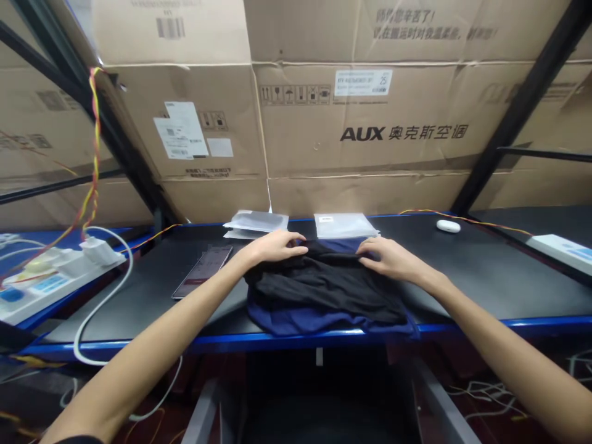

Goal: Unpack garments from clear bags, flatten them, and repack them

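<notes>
A crumpled black cloth (319,283) lies on top of a dark blue cloth (300,322) at the front of the black-topped table. At the black cloth's far left edge, my left hand (275,246) has its fingers and thumb closed on the fabric. My right hand (388,259) grips the same cloth near its far right edge, thumb towards me. Fabric partly hides the fingertips of both hands. The blue cloth shows beneath, along the near edge and behind, between the hands. What kind of garment these are cannot be made out.
Clear plastic packets (256,222) and another packet stack (345,226) lie behind the cloths. A phone (203,271) rests left, a white earbud case (448,226) right. Power strips (65,274) with cables flank both sides. Cardboard (370,154) and black metal posts (504,117) stand behind.
</notes>
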{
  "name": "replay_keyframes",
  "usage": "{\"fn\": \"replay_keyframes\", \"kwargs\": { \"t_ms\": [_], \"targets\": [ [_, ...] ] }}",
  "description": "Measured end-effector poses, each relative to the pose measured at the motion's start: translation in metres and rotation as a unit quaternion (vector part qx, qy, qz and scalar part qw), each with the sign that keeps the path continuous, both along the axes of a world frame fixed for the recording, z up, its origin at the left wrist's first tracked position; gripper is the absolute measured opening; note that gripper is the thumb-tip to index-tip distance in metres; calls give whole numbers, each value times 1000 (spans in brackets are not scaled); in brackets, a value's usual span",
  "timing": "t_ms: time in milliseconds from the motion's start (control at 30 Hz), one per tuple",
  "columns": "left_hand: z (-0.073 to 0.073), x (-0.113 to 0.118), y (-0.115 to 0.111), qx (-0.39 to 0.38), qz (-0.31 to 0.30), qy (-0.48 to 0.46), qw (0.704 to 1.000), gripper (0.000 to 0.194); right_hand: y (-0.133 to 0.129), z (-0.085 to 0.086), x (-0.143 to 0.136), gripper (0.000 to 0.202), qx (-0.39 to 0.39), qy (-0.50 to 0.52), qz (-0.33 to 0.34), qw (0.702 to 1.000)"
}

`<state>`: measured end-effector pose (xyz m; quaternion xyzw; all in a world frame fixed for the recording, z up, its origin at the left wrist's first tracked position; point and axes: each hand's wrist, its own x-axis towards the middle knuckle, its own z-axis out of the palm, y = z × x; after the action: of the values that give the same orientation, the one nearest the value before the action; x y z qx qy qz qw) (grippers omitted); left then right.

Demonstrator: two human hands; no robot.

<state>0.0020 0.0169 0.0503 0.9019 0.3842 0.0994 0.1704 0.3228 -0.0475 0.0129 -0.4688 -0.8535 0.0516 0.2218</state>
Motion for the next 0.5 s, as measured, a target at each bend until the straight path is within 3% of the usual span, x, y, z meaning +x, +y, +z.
{"fn": "replay_keyframes", "kwargs": {
  "t_ms": [167,300,400,500],
  "targets": [
    [4,7,14,-34,-31,-86,995,33,5,9,2,22,-25,122,-32,992],
    [4,12,25,-96,1,-163,982,33,20,19,5,33,-112,232,-31,966],
    [-6,20,35,-71,33,-152,985,34,36,16,7,34,-147,236,-80,957],
    [-13,22,37,-23,37,-93,995,34,47,4,10,28,-117,167,-123,971]
  ]
}}
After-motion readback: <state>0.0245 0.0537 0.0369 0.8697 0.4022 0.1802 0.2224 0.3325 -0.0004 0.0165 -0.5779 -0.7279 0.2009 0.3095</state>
